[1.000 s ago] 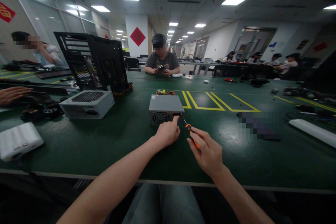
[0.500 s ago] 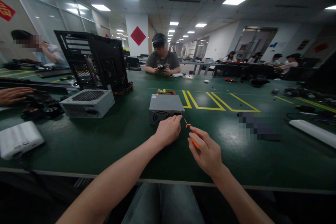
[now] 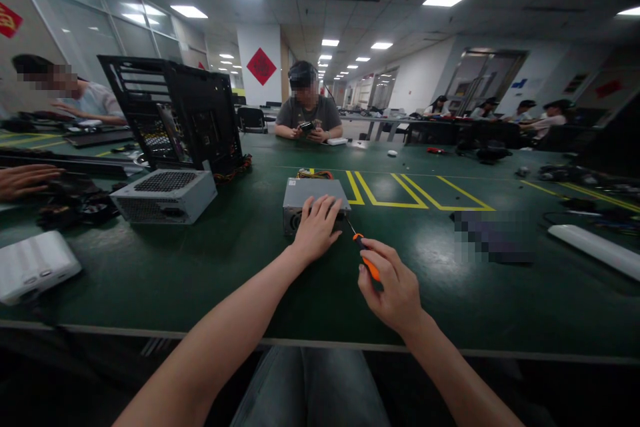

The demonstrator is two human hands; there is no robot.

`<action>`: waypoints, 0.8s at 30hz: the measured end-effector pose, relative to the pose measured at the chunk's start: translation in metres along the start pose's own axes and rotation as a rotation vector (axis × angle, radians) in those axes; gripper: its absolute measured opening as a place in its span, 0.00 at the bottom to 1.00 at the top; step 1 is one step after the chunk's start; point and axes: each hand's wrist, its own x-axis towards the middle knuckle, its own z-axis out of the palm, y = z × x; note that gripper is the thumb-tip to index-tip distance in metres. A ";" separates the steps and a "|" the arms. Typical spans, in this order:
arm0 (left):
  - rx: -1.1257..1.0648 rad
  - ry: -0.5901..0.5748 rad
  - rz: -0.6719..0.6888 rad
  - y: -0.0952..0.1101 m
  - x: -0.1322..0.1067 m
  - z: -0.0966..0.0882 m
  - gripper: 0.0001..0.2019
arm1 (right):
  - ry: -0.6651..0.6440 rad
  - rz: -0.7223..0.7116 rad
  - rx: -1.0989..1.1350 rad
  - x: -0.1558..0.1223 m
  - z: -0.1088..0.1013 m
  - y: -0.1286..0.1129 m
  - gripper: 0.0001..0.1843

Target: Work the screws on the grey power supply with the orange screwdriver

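Observation:
A grey computer power supply (image 3: 311, 191) lies on the green table (image 3: 240, 267) in front of me, with a bundle of coloured wires (image 3: 314, 174) behind it. My left hand (image 3: 317, 227) rests on its top and front edge, fingers spread, covering part of the fan grille. In my right hand (image 3: 393, 283) is a screwdriver (image 3: 369, 265) with an orange and black handle. Its thin shaft points up and left to the right end of the power supply's front face. Whether the tip sits in a screw is too small to tell.
A second power supply (image 3: 167, 195) and an open black computer case (image 3: 200, 113) stand on the left, near a white box-shaped device (image 3: 37, 265). Another person's hand (image 3: 25, 180) is at the left edge. A person (image 3: 310, 113) sits opposite. A long white object (image 3: 595, 250) lies right.
My left hand has shifted from the front right corner onto the top of the power supply, its fingers spreading. My right hand keeps the screwdriver at the same corner.

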 end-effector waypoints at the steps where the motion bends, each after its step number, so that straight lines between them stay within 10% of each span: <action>1: 0.011 -0.012 0.000 -0.001 0.000 0.002 0.29 | 0.002 -0.004 -0.001 0.000 0.000 0.000 0.17; 24: -0.079 0.074 -0.193 0.003 0.009 0.003 0.15 | -0.051 -0.018 0.010 0.002 0.002 0.000 0.18</action>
